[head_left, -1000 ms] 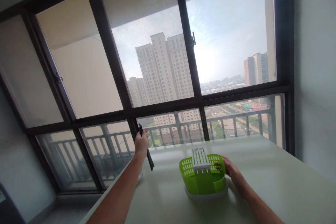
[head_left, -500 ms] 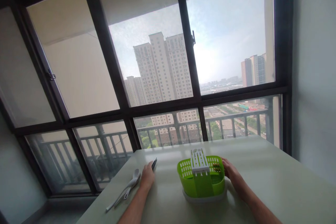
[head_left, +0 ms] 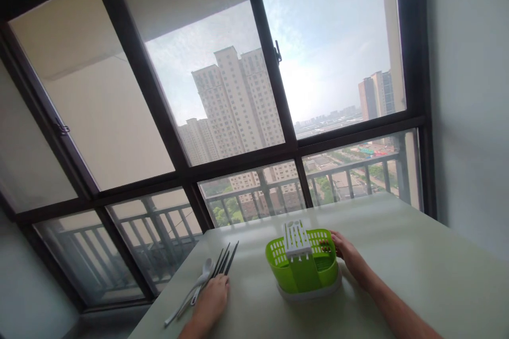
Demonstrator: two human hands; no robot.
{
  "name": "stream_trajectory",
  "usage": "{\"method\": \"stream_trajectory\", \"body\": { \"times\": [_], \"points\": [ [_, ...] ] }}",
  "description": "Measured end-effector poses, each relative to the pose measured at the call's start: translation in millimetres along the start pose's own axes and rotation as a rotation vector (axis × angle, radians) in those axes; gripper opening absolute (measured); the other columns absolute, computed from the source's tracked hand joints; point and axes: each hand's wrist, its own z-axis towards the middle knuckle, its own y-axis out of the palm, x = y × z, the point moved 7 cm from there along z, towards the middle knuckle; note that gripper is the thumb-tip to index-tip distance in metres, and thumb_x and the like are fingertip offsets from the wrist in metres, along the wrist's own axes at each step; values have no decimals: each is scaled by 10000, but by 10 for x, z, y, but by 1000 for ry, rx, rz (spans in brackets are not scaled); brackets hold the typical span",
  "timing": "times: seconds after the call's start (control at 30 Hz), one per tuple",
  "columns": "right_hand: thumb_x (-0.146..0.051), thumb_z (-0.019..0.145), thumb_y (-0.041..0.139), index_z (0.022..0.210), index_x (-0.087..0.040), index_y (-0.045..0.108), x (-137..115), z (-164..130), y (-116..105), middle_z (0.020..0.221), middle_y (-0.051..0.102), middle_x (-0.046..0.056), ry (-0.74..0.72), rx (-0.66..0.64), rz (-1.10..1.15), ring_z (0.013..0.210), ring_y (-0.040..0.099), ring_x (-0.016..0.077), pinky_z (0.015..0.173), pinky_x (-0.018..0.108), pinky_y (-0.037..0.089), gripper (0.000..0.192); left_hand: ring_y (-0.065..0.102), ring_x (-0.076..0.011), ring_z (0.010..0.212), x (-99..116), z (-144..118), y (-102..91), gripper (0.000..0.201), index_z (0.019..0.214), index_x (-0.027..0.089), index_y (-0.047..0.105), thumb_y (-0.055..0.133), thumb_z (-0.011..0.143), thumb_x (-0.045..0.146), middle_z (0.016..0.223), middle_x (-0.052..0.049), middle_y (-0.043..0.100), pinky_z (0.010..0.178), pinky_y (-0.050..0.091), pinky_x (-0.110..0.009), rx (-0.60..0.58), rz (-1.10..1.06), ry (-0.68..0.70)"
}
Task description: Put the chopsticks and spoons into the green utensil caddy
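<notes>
Head shows one basket (head_left: 306, 277), two hands (head_left: 214, 294), four chopsticks (head_left: 232, 258).

Down we come! Our left hand (head_left: 213, 295), raised a second ago, is low at the tabletop (head_left: 248, 310) now, and the dark chopsticks (head_left: 232, 257) it held in a tight bundle lie fanned out beside the white spoon (head_left: 207, 266).

I face a wide, dark-framed glass window (head_left: 291, 146) with a small black latch (head_left: 278, 52). Through it I see a grey metal railing (head_left: 402, 169) and a tall beige tower block (head_left: 238, 106); a plain pale wall (head_left: 469, 116) stands to my right.
</notes>
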Motion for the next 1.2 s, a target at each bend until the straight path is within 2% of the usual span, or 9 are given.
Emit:
{"method": "stream_trajectory", "body": {
  "times": [0.13,0.3,0.5,0.67,0.73,0.8,0.93,1.03,1.2],
  "points": [
    [-733,819,624,1283,-195,611,48,24,-12,1177,689,117,17,11,22,1050,671,307,875,383,523,711,386,-256,1474,21,-60,195,561,1403,106,578,328,938,297,1539,-147,490,1242,263,-374,23,74,-69],
    [-729,808,642,1279,-205,613,-5,-18,11,1169,693,108,14,14,21,1088,657,317,891,389,513,705,321,-431,1475,154,-70,167,659,1392,-89,509,354,928,353,1546,-328,373,1216,248,-576,117,88,-215],
    [-720,830,616,1238,-210,608,-100,-69,75,1149,697,97,-29,9,5,1078,656,310,885,390,511,653,324,-282,1505,1200,-266,45,847,1572,199,305,622,835,469,1606,-122,397,1243,281,-421,26,-624,254],
    [-749,825,614,1073,-198,559,-49,-60,45,1014,708,83,-29,55,-24,974,672,288,835,370,519,607,572,-303,1316,1780,-237,-242,1183,1605,312,-49,757,751,462,1596,-136,402,999,553,-408,-65,-1174,195],
    [-754,840,601,1032,-198,549,-32,-54,27,979,695,69,-53,60,-38,941,664,271,814,356,522,590,626,-283,1243,1871,-188,-405,1084,1594,357,65,752,761,442,1568,-95,452,958,575,-386,-14,-1151,206],
    [-769,862,561,1016,-197,558,-25,-47,1,965,683,63,-83,71,-76,928,653,259,811,348,523,592,607,-285,1260,1925,-140,-534,780,1457,346,424,747,747,377,1521,-54,517,924,587,-357,41,-1023,260],
    [-794,873,513,1067,-213,591,-15,-41,-91,1076,673,85,-128,177,-277,1060,617,275,936,360,493,618,518,-302,1349,1918,70,-662,198,948,255,699,664,762,312,1528,-23,510,903,586,-342,114,-815,383],
    [-789,884,495,1117,-229,593,27,-51,-137,1182,646,101,-120,237,-399,1155,580,282,1003,369,462,614,592,-280,1254,1668,457,-731,168,875,230,686,668,751,340,1380,-41,641,980,535,-344,160,-684,321],
    [-771,902,480,1147,-236,587,71,-93,-168,1181,634,106,-105,261,-471,1123,594,272,964,361,482,597,709,-244,958,834,1186,-900,259,808,218,613,659,724,458,950,-16,762,836,534,-301,147,-568,71]
  ]
}}
